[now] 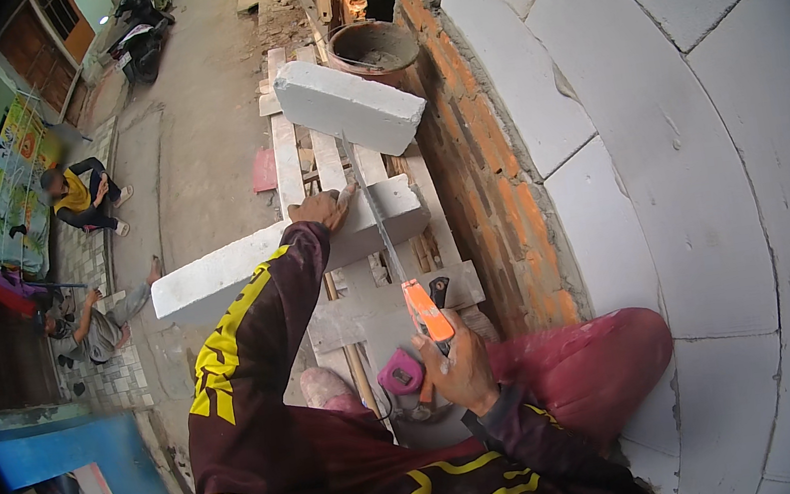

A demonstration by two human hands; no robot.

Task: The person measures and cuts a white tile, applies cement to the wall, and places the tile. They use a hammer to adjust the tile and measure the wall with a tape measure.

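Note:
A long white lightweight concrete block (236, 266) lies crosswise over a plank scaffold. My left hand (324, 210) holds it from above, fingers close beside the saw blade. In my right hand (462, 367) is the handle of a hand saw (427, 311) with orange and black grip parts. Its thin blade runs away from me across the block near its right end; whether it has cut in is hard to tell. Beyond it, another white block (350, 107) lies at an angle on the planks.
A mortar-stained bucket (374, 51) stands at the planks' far end. By my right hand are a pink tape measure (401, 373) and a hammer-like tool (425, 391). A brick wall (489, 193) and white block wall (639, 112) rise on the right. Two people sit across the alley (164, 168).

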